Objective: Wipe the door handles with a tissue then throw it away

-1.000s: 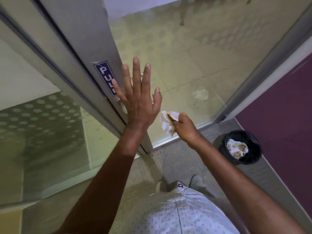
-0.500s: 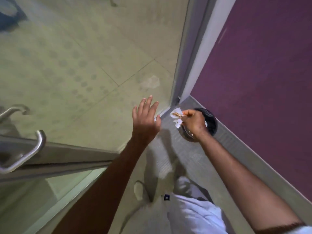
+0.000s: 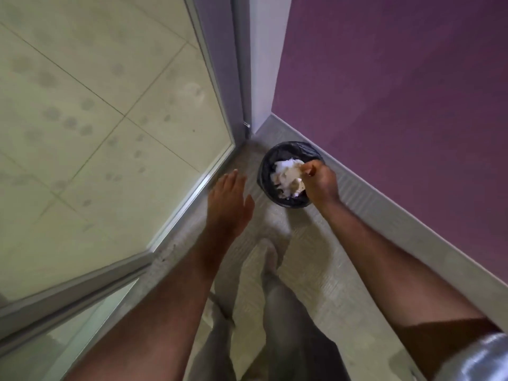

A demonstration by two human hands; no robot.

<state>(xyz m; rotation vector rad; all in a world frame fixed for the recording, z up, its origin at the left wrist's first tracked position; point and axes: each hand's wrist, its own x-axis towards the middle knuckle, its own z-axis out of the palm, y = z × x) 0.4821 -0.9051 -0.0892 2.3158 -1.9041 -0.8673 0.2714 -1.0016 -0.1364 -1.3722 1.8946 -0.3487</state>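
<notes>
My right hand point(image 3: 320, 185) hangs over the small black-lined bin point(image 3: 276, 154) in the corner, its fingertips pinched together on the white tissue point(image 3: 299, 166). The tissue touches the white and brown crumpled paper point(image 3: 286, 178) lying in the bin, so its edge is hard to separate from that paper. My left hand point(image 3: 228, 204) hovers open, fingers spread, over the floor just left of the bin and holds nothing. No door handle shows in this view.
A glass door panel point(image 3: 110, 119) with a metal frame point(image 3: 228, 64) fills the left side. The purple wall point(image 3: 398, 92) and its grey skirting point(image 3: 384, 215) run along the right. My leg and shoe point(image 3: 270, 259) stand on the pale floor below the bin.
My view swung from the door and its handle down to the corner. My right hand carried the tissue down onto the bin's opening, and my left hand left the door.
</notes>
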